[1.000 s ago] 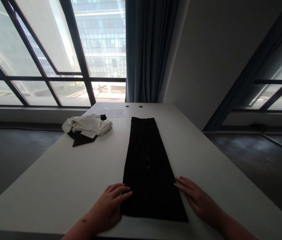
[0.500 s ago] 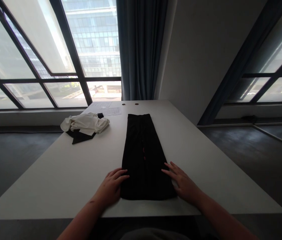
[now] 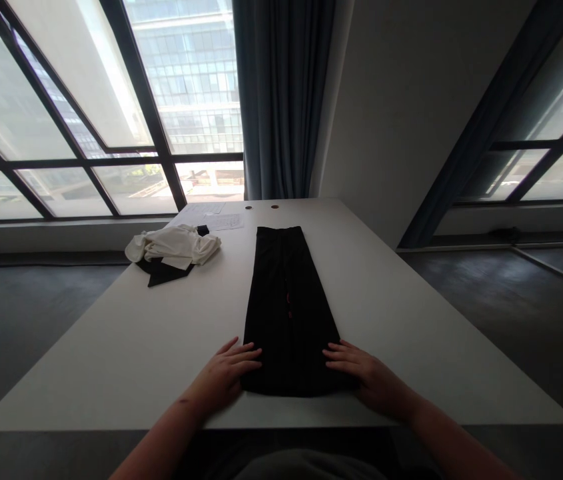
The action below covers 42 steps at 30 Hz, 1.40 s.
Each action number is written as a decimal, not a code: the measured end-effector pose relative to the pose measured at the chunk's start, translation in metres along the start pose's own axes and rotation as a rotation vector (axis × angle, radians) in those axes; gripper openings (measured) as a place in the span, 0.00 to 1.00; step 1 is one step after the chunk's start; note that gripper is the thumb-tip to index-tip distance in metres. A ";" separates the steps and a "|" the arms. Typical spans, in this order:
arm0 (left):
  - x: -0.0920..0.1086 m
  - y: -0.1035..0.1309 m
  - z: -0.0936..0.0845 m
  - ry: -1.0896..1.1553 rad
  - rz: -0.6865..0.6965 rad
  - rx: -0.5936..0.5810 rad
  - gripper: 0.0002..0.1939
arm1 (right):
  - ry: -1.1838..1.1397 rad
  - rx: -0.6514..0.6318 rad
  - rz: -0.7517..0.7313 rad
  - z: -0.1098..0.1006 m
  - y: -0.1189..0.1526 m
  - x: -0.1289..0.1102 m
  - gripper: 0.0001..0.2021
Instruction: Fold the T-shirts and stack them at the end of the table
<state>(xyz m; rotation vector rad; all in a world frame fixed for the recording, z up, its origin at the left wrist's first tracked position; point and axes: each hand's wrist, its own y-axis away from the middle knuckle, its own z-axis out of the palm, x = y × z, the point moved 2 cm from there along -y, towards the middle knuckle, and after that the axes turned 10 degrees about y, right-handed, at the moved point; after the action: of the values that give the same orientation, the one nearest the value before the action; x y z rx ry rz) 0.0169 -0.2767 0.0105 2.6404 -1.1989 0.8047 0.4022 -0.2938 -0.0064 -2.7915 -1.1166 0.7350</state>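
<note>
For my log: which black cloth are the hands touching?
The long black cloth, laid flat, its sides touched by the left hand and right hand; the other black cloth lies partly under the white cloth.

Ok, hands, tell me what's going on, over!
Both hands open, fingers on black cloth's sides. Black cloth flat on table. White cloth off left, not in the way.

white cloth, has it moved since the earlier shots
No: the white cloth lies in the same place against the papers on the table; only the whole view has shifted.
</note>
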 end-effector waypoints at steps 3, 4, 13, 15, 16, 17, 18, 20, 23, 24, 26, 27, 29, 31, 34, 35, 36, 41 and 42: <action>0.005 0.004 -0.005 0.064 0.014 -0.009 0.35 | -0.096 -0.043 0.023 -0.009 0.004 -0.008 0.28; 0.008 0.006 -0.006 0.088 0.008 0.000 0.34 | -0.135 -0.047 0.040 -0.013 0.005 -0.013 0.25; 0.043 0.007 -0.035 0.304 -0.168 0.071 0.16 | -0.655 -0.189 0.337 -0.047 0.000 -0.029 0.24; 0.033 -0.010 -0.041 0.349 -0.199 0.114 0.13 | -0.682 -0.102 0.410 -0.046 -0.014 -0.013 0.23; 0.024 -0.021 -0.043 0.359 -0.230 0.147 0.12 | -0.679 -0.057 0.446 -0.045 -0.023 -0.003 0.23; 0.013 -0.032 -0.045 0.355 -0.272 0.184 0.12 | -0.671 -0.014 0.477 -0.044 -0.033 0.007 0.23; 0.001 -0.043 -0.046 0.333 -0.321 0.219 0.12 | -0.649 0.028 0.501 -0.042 -0.043 0.017 0.23; -0.020 -0.062 -0.043 0.249 -0.418 0.240 0.11 | -0.505 0.110 0.534 -0.037 -0.061 0.033 0.21; -0.042 -0.076 -0.035 0.116 -0.515 0.228 0.10 | -0.064 0.194 0.565 -0.026 -0.074 0.049 0.14; -0.046 -0.077 -0.031 0.095 -0.527 0.234 0.10 | 0.057 0.208 0.570 -0.022 -0.075 0.052 0.12; -0.050 -0.074 -0.026 0.083 -0.527 0.251 0.13 | 0.162 0.220 0.567 -0.014 -0.072 0.055 0.13; -0.051 -0.071 -0.024 0.084 -0.525 0.257 0.15 | 0.164 0.226 0.563 -0.011 -0.069 0.056 0.14; -0.052 -0.066 -0.022 0.075 -0.529 0.263 0.17 | 0.146 0.244 0.559 -0.008 -0.065 0.057 0.18; -0.052 -0.062 -0.023 0.052 -0.542 0.263 0.18 | 0.140 0.255 0.555 -0.006 -0.062 0.059 0.18; -0.050 -0.061 -0.025 0.013 -0.573 0.257 0.18 | 0.162 0.244 0.560 -0.005 -0.063 0.059 0.16; -0.048 -0.061 -0.025 0.004 -0.577 0.255 0.18 | 0.178 0.253 0.554 -0.005 -0.064 0.058 0.16; -0.046 -0.061 -0.025 -0.003 -0.576 0.255 0.18 | 0.201 0.278 0.536 -0.005 -0.065 0.056 0.17; -0.031 -0.054 -0.025 -0.041 -0.610 0.303 0.07 | 0.347 0.499 0.409 -0.009 -0.059 0.030 0.17; -0.028 -0.050 -0.024 -0.050 -0.625 0.308 0.07 | 0.365 0.505 0.421 -0.008 -0.054 0.023 0.15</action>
<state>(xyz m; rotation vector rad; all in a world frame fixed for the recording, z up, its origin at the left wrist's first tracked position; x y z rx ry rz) 0.0285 -0.2167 0.0207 3.0148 -0.2099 0.8447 0.3859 -0.2373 0.0026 -2.5727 -0.2371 0.4166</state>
